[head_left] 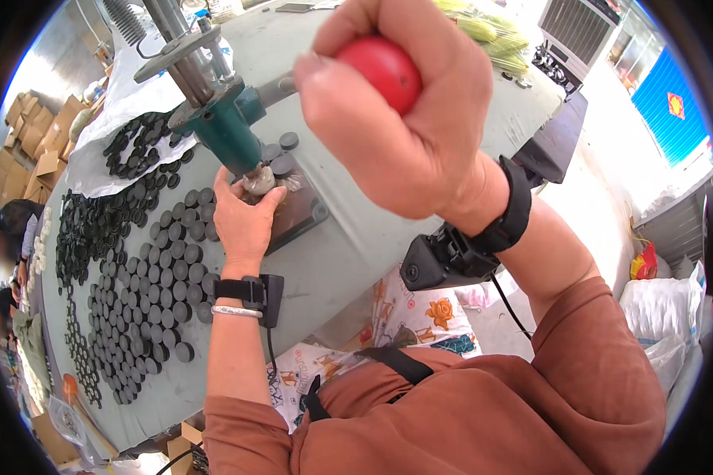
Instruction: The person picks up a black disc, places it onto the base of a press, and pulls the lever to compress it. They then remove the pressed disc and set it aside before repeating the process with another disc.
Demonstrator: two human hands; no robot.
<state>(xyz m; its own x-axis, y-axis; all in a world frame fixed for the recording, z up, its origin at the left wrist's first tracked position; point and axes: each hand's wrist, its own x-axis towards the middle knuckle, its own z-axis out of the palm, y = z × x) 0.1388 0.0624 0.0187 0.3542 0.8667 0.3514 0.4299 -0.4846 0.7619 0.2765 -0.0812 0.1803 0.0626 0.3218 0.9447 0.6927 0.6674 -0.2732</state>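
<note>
My right hand [428,119] is raised high in front and closed round a red ball knob [384,71]. A metal rod behind the hand runs from the press towards this knob. At the green hand press [223,131], my left hand [244,226] curls its thumb and fingers about the whitish tip [259,180] of the ram. Whatever those fingers grip under the tip is hidden. Beside that hand lies the press's base plate [297,226], with a few grey round caps [284,165] at its far end.
Many grey round caps [154,293] cover the table left of my left arm. Farther left are black rings [95,229] and a white sheet [139,95] with black parts. Cardboard boxes [40,138] and other people [8,245] are at the far left. Green-yellow bundles [491,36] lie at the back.
</note>
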